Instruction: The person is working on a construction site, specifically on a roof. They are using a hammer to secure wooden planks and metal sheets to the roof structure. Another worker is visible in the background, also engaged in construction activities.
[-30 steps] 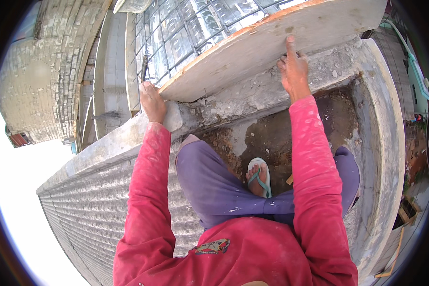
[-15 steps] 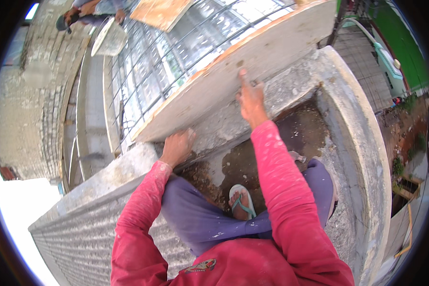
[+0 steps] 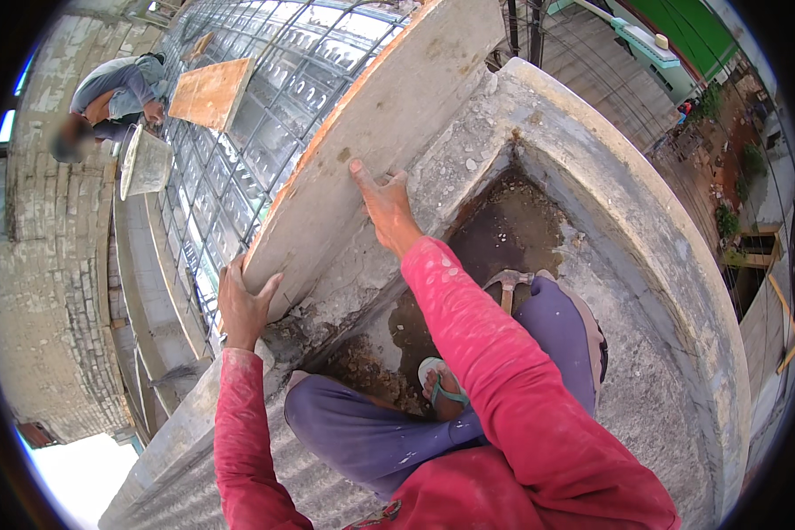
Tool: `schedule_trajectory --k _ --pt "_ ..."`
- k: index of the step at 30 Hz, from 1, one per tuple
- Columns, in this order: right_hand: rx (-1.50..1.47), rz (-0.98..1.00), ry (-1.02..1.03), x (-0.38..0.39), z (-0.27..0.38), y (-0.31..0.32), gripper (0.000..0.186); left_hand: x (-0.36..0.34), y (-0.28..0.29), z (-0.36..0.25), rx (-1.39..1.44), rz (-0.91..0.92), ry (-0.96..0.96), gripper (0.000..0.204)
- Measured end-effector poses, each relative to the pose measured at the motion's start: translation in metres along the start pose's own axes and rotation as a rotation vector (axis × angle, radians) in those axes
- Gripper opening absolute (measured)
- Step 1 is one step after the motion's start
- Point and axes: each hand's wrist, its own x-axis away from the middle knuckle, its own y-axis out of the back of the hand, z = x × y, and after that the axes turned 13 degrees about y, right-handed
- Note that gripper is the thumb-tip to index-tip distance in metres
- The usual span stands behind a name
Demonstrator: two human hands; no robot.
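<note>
I have both grips on 1 pale board (image 3: 406,93), which stands on its long edge along the rough concrete ledge (image 3: 442,163), its orange-tinged rim uppermost. My left grip (image 3: 246,305) grasps the board's near end, thumb on the face and fingers round the end toward the metal mesh (image 3: 278,124). My right grip (image 3: 387,209) is released, laid against the lower face farther along, thumb pointing up it and the other fingers bent; I can't tell how hard it presses.

The mesh spreads behind the board over shiny sheeting. On it I see 1 orange-brown panel (image 3: 210,93), with a pale tub (image 3: 147,163) nearby and a stooping co-worker (image 3: 119,93) beside them. Below me, a hammer (image 3: 509,279) sits by the right knee, and 1 sandalled foot (image 3: 442,386) shows in the damp gutter (image 3: 512,225).
</note>
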Motion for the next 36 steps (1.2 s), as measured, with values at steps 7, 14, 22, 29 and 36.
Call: schedule_trajectory --k 7,14,22,29,36 --pt "0.069 -0.029 0.094 -0.017 -0.014 0.003 0.105 -0.030 0.000 0.017 -0.070 0.188 -0.125 0.048" --pt "0.150 0.097 0.048 -0.018 -0.003 0.033 0.093 -0.024 0.000 0.020 -0.023 0.221 -0.011 0.049" --pt "0.821 0.104 0.376 -0.041 -0.025 0.062 0.074 -0.026 0.004 0.016 -0.039 0.268 0.034 0.061" --pt "1.166 -0.047 0.718 0.007 -0.018 0.136 0.043 -0.021 -0.015 0.040 0.004 0.144 -0.067 0.058" --pt "1.781 0.186 0.693 0.145 -0.131 0.273 0.043 -0.015 -0.015 0.051 0.031 0.105 -0.091 0.064"
